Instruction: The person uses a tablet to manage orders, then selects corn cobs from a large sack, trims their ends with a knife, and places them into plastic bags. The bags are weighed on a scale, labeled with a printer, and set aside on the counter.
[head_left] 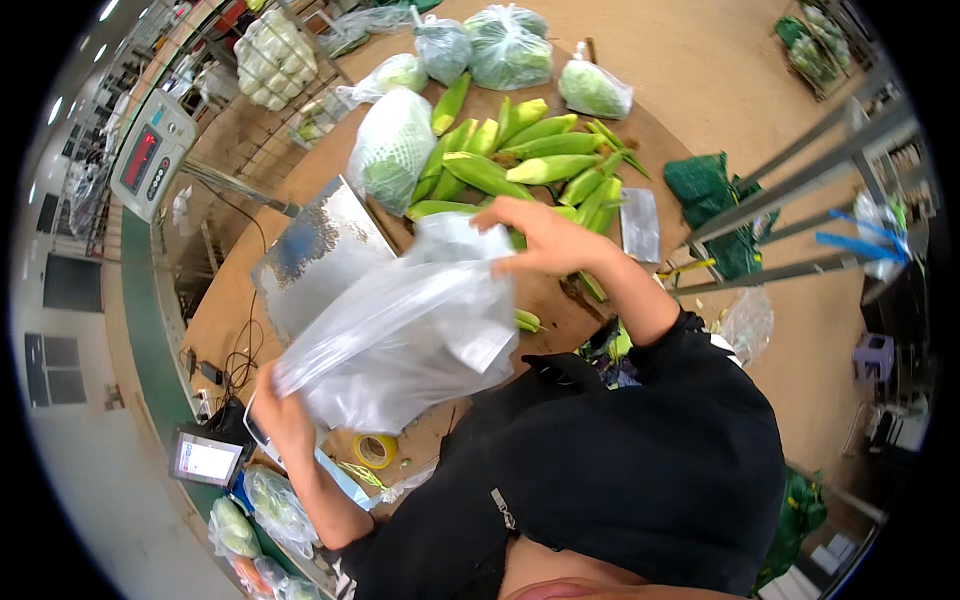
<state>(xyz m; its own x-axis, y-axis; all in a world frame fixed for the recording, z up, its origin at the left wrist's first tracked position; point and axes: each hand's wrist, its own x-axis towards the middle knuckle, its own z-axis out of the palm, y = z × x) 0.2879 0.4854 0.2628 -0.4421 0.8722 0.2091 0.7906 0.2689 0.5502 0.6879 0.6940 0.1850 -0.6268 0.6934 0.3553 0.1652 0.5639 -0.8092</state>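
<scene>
A clear plastic bag [410, 330] is stretched between my two hands over the table. My left hand [283, 412] is closed on its lower left end. At the bag's upper right, my right hand [545, 240] grips the rim with fingers bent round it. The bag looks limp, and I see nothing inside it. Just beyond it lies a pile of green corn cobs in their husks [545, 160]. Left of the pile, the metal plate of a weighing scale [325, 235] is partly covered by the bag.
Bagged vegetables [510, 50] stand at the table's far side, and a netted white bundle [395, 150] leans by the corn. The scale's display [153, 155] rises at left. Yellow tape [375, 450] and a small screen [207, 458] sit near left. Metal rails [790, 180] stand at right.
</scene>
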